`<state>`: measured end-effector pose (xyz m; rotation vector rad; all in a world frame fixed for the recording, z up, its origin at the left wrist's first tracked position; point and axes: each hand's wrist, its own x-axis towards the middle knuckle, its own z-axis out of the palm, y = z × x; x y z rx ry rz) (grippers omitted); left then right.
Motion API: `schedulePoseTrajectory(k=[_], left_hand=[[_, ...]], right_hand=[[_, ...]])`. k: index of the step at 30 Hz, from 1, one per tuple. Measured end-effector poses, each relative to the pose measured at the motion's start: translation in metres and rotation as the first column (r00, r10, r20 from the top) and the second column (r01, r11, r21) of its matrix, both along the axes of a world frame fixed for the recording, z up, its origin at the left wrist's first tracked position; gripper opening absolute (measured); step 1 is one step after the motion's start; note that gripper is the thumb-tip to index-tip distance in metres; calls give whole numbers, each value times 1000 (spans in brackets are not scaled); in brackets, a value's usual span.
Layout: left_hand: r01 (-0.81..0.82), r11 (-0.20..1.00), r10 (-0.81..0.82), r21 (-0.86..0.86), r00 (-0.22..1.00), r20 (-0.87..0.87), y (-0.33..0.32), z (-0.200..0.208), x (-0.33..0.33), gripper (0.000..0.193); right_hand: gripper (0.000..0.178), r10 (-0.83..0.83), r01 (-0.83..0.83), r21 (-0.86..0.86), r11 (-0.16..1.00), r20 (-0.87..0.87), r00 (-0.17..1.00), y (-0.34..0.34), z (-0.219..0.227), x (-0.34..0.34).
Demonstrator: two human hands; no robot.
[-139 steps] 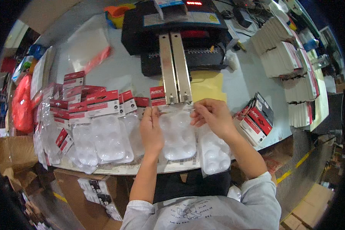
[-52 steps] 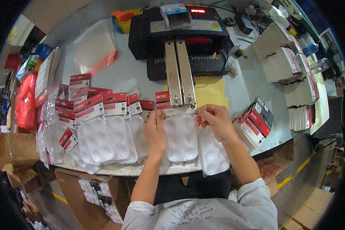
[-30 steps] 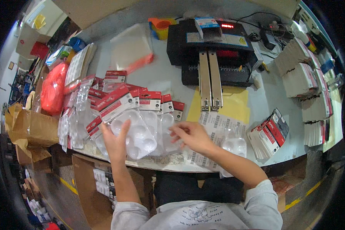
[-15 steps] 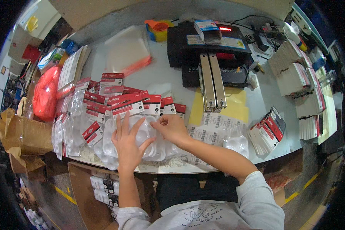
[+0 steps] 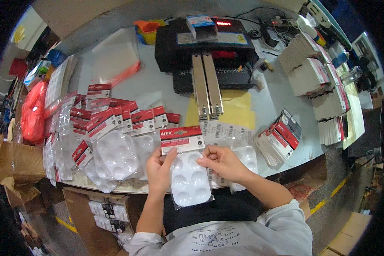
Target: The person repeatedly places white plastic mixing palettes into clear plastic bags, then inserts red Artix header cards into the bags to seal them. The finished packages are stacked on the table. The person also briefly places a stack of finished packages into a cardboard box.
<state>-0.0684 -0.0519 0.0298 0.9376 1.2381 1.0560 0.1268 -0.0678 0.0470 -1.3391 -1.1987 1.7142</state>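
Note:
A white plastic paint palette (image 5: 191,184) with several round wells sits in a clear bag, topped by a red and white header card (image 5: 181,139). It hangs tilted over the table's front edge, between my hands. My left hand (image 5: 159,171) grips the bag's upper left side, thumb resting just below the card. On the opposite side, my right hand (image 5: 226,163) pinches the bag near the palette's upper right corner. To the left lies a heap of similar packed palettes (image 5: 116,155). Another bagged palette (image 5: 244,158) is partly hidden behind my right hand.
A black machine (image 5: 205,47) with two metal bars stands at the back. Printed label sheets (image 5: 213,130) lie before it. Header cards (image 5: 278,137) are stacked at right, near more card stacks (image 5: 307,77). Clear bags (image 5: 115,57) lie back left; a cardboard box (image 5: 98,219) stands below.
My hands have moved right from the heap to the table's front edge, now with a bagged palette between them. The view has shifted, so the table's things appear farther left.

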Motion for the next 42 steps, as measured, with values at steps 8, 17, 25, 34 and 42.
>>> schedulePoseTrajectory(k=[8,17,25,34,42], left_hand=[[-34,992,12,-118,984,-178,40,-18,36,21],[-59,998,57,-19,996,-69,57,-23,43,20],[-69,997,68,-18,997,-44,58,-24,43,19],[-56,998,56,-16,998,4,57,-28,39,20],[-32,999,50,43,843,-535,44,-6,7,30]], right_hand=[[23,-140,151,-89,984,125,982,14,-5,30],[13,-532,222,572,789,457,713,62,-27,76],[12,-637,5,792,611,487,598,93,-32,69],[13,-659,-55,821,569,495,566,98,-37,62],[48,-693,-36,719,694,680,239,15,39,118]])
